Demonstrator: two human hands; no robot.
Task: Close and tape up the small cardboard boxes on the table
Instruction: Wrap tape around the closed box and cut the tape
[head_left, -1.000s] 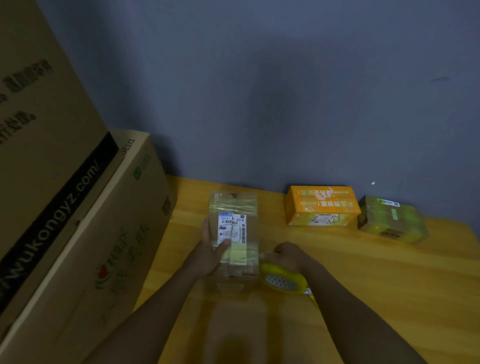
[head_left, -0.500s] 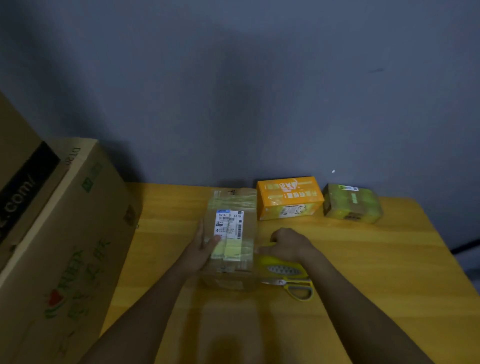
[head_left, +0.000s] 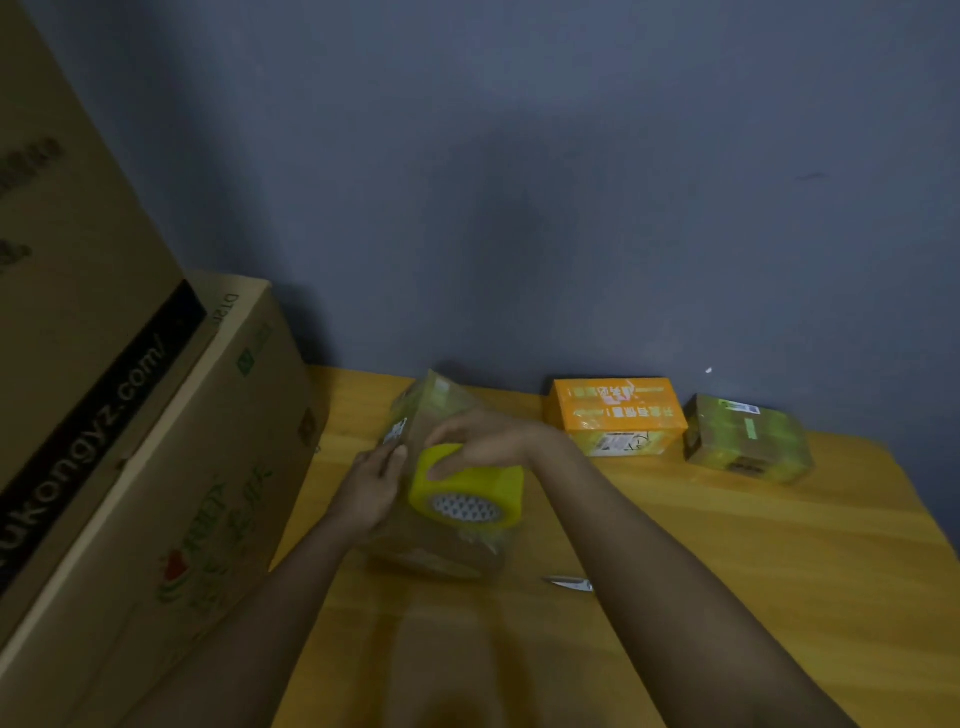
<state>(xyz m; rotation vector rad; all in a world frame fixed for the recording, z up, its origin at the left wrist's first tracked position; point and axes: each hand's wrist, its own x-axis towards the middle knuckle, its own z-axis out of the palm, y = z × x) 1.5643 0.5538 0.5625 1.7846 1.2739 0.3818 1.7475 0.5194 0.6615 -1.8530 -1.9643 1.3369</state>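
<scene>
A small cardboard box (head_left: 434, 551) wrapped in clear tape sits tilted on the wooden table (head_left: 727, 571), its white label turned to the left. My left hand (head_left: 371, 486) holds its left side, thumb on the upper face. My right hand (head_left: 488, 439) grips a yellow tape roll (head_left: 465, 493) and holds it on top of the box. Two more small boxes stand at the back by the wall: an orange one (head_left: 615, 415) and a brown one (head_left: 745, 439) wrapped in yellowish tape.
Scissors (head_left: 569, 583) lie on the table to the right of the box, mostly hidden by my right forearm. Two large cardboard cartons (head_left: 171, 467) are stacked along the table's left side. A blue-grey wall (head_left: 519, 208) closes off the back.
My right hand has lifted the tape roll from beside the box onto its top. The box has been tipped, its label now facing left. The scissors stay on the table.
</scene>
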